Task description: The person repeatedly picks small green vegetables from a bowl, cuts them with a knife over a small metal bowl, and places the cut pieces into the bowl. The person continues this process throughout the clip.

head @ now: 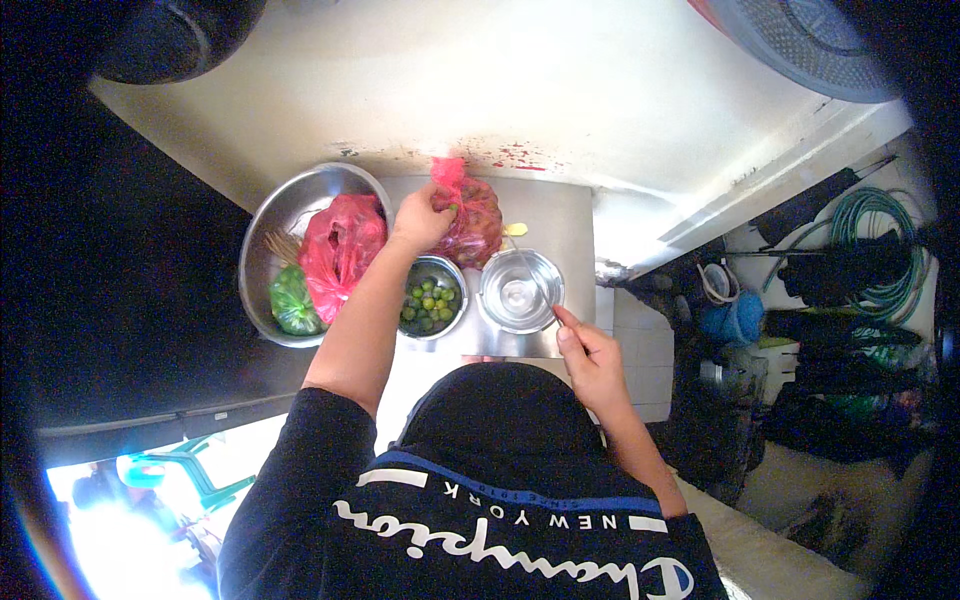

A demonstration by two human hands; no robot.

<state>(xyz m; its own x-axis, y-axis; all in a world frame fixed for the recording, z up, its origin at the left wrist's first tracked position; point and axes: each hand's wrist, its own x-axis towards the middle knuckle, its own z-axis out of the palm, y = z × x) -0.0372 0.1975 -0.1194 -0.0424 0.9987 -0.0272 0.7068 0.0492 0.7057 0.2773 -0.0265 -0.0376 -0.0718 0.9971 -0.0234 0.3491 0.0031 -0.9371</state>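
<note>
My left hand (422,220) is at the red net bag (480,225), its fingertips closed around a small green fruit (453,207). The bag is full of small reddish-brown produce, and its gathered neck points toward the wall. Below my left hand stands a steel pot with small green citrus fruits (431,300). My right hand (592,360) grips the dark handle of a thin metal utensil (534,270), seemingly a knife, which reaches over a second steel pot (516,294). No food shows in that pot. A yellow tag-like piece (515,229) lies between bag and pot.
Left on the steel tabletop (559,217), a large steel basin (259,247) holds a red plastic bag (341,247) and a green plastic bag (295,301). A wall rises behind the table. A coiled green hose (844,217) is at the right.
</note>
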